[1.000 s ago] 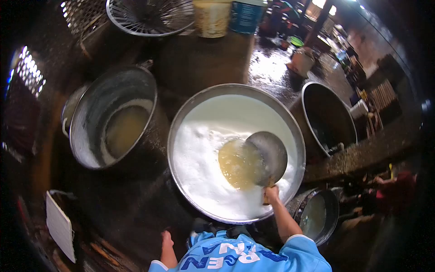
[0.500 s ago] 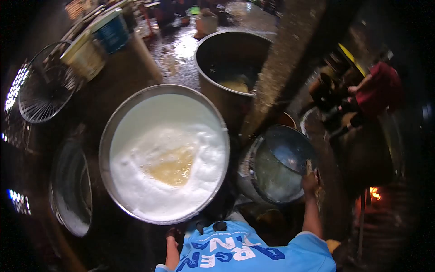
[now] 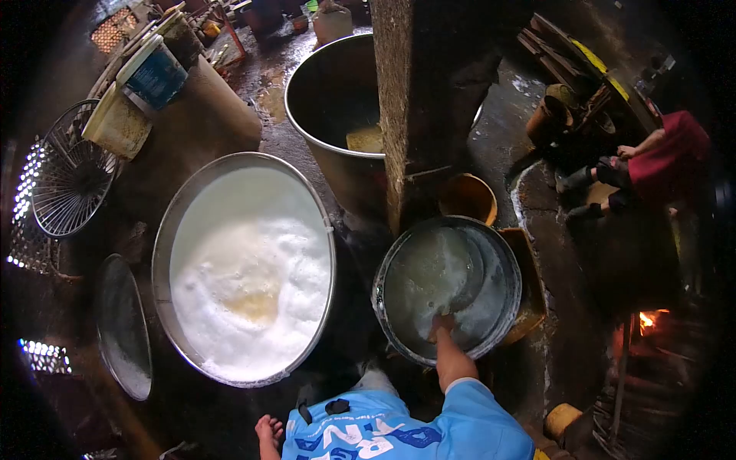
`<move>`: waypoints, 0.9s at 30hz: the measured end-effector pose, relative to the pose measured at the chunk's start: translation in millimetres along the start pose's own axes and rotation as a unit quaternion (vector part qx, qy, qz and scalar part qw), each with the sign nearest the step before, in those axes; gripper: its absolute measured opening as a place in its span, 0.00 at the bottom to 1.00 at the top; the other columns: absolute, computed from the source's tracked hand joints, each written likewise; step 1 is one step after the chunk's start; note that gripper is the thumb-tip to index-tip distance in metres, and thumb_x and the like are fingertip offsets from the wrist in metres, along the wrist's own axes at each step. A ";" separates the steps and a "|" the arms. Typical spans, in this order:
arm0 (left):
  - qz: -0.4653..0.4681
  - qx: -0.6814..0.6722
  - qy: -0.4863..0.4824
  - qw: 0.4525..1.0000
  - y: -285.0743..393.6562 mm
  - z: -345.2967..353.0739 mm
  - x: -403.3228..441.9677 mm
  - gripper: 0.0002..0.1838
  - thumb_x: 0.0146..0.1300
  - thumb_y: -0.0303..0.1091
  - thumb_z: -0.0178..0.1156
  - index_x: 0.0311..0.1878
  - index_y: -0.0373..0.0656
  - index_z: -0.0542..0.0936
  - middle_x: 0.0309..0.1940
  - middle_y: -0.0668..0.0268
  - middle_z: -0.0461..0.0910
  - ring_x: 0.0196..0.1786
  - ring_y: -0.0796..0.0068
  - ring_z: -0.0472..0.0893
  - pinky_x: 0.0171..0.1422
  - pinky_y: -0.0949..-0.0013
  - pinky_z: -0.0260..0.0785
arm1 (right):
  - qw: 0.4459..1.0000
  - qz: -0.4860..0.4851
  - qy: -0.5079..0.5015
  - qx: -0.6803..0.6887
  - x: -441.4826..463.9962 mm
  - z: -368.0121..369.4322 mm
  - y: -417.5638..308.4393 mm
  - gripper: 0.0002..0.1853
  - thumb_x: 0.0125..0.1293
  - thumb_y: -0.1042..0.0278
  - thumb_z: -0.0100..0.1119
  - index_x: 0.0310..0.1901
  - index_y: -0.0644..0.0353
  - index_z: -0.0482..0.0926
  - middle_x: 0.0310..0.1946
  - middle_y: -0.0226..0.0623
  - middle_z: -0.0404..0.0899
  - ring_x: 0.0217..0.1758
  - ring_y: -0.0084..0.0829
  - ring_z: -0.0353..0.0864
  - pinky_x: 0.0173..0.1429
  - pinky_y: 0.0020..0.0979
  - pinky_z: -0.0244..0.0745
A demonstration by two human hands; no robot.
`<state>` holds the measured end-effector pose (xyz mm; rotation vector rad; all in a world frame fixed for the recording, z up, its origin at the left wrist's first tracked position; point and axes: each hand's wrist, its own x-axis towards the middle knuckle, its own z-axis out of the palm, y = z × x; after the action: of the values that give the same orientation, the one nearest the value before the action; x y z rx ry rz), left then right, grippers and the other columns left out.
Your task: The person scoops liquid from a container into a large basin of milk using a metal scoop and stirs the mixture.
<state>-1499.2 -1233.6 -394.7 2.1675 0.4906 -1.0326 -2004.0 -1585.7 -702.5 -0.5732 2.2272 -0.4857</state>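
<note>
In the round metal pot (image 3: 514,310) on the right, the right hand (image 3: 441,325) grips the scoop (image 3: 468,274), its bowl dipped in cloudy liquid (image 3: 422,264); the left hand (image 3: 268,428), empty, hangs beside the blue shirt (image 3: 383,431), fingers loosely curled; near the pot, the wide basin (image 3: 160,284) holds white foam (image 3: 222,341).

Dim, with dark fisheye edges.
</note>
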 end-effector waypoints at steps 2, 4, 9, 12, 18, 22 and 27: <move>0.020 -0.012 -0.012 1.000 -16.1 -13.7 -11.7 0.13 0.61 0.39 0.52 0.48 0.50 0.75 0.30 0.66 0.77 0.24 0.72 0.77 0.20 0.70 0.69 | 0.967 -0.122 -0.052 -0.217 -20.3 2.6 -15.8 0.13 0.53 0.66 0.59 0.37 0.67 0.79 0.29 0.45 0.80 0.27 0.40 0.80 0.34 0.41 0.76; -0.004 -0.044 0.019 0.999 -29.0 -18.2 -28.6 0.12 0.60 0.35 0.55 0.47 0.44 0.75 0.31 0.62 0.79 0.25 0.70 0.76 0.25 0.68 0.69 | 0.949 -0.173 -0.177 -0.197 -26.2 0.6 -16.3 0.12 0.54 0.67 0.56 0.37 0.66 0.79 0.29 0.45 0.79 0.26 0.39 0.79 0.32 0.39 0.76; -0.027 -0.027 0.061 0.997 -59.0 -27.4 -26.8 0.16 0.59 0.33 0.58 0.48 0.33 0.76 0.38 0.53 0.80 0.37 0.59 0.79 0.41 0.60 0.72 | 0.923 0.171 -0.292 0.183 -56.9 -24.1 -47.7 0.05 0.57 0.69 0.51 0.30 0.60 0.75 0.22 0.38 0.74 0.21 0.35 0.75 0.25 0.35 0.73; -0.040 -0.036 0.040 0.998 -67.7 -26.4 -3.5 0.14 0.59 0.35 0.55 0.48 0.42 0.75 0.33 0.59 0.79 0.29 0.65 0.77 0.29 0.64 0.69 | 0.863 0.245 -0.348 0.272 -58.4 -29.9 -44.6 0.04 0.59 0.70 0.50 0.27 0.56 0.71 0.19 0.34 0.69 0.17 0.32 0.70 0.21 0.33 0.71; -0.027 -0.052 0.003 0.998 -61.2 -7.3 20.6 0.10 0.59 0.36 0.52 0.45 0.51 0.74 0.25 0.67 0.75 0.18 0.72 0.73 0.16 0.68 0.62 | 0.874 0.194 -0.370 0.247 -80.9 -78.5 -65.0 0.04 0.58 0.73 0.53 0.30 0.61 0.70 0.17 0.35 0.67 0.16 0.29 0.69 0.18 0.33 0.70; 0.007 -0.028 0.023 0.999 -42.0 8.4 9.7 0.05 0.54 0.34 0.54 0.33 0.47 0.75 0.22 0.67 0.73 0.22 0.72 0.72 0.23 0.69 0.65 | 0.914 0.112 -0.334 0.200 -119.6 -141.3 -103.1 0.04 0.58 0.76 0.54 0.30 0.68 0.71 0.17 0.37 0.69 0.14 0.29 0.70 0.17 0.32 0.70; 0.032 -0.051 0.013 0.998 -27.9 20.5 6.1 0.15 0.51 0.34 0.57 0.41 0.39 0.80 0.34 0.61 0.79 0.34 0.67 0.78 0.38 0.62 0.73 | 0.937 0.066 -0.318 0.124 -153.4 -216.9 -132.1 0.03 0.57 0.79 0.56 0.29 0.68 0.73 0.17 0.36 0.70 0.14 0.28 0.70 0.17 0.31 0.69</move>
<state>-1522.6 -1228.5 -420.4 2.0946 0.4724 -0.9252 -2043.8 -1577.1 -408.6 -0.3729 1.5450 -0.4265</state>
